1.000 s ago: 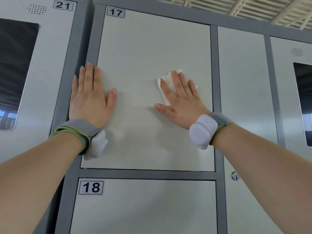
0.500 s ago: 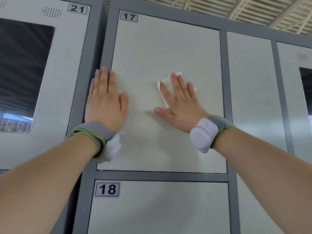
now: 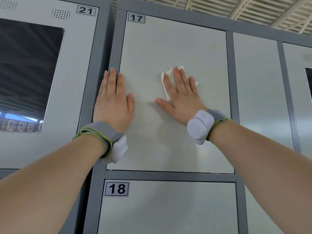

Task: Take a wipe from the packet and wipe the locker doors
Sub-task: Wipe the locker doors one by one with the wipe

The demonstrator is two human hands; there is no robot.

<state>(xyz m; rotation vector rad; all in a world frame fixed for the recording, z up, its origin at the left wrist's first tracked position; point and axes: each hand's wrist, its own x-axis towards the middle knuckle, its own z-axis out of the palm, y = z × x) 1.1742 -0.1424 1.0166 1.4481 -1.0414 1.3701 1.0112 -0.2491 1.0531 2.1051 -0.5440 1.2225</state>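
Progress: a wipe is out and in use on door 17, so the taking step looks done; the packet is out of frame, and door 21, door 18 and the doors to the right appear left to do.
Left hand: open flat, fingers together, empty, braced across door 17's left edge and the grey frame.
Wipe: white, folded, near the door's middle.
Right hand: spread flat, pinning the wipe under its fingers rather than gripping it.

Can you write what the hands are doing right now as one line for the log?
step: wiping | right hand: flat, pressing white wipe on pale grey locker door 17 | left hand: flat on door's left edge, empty
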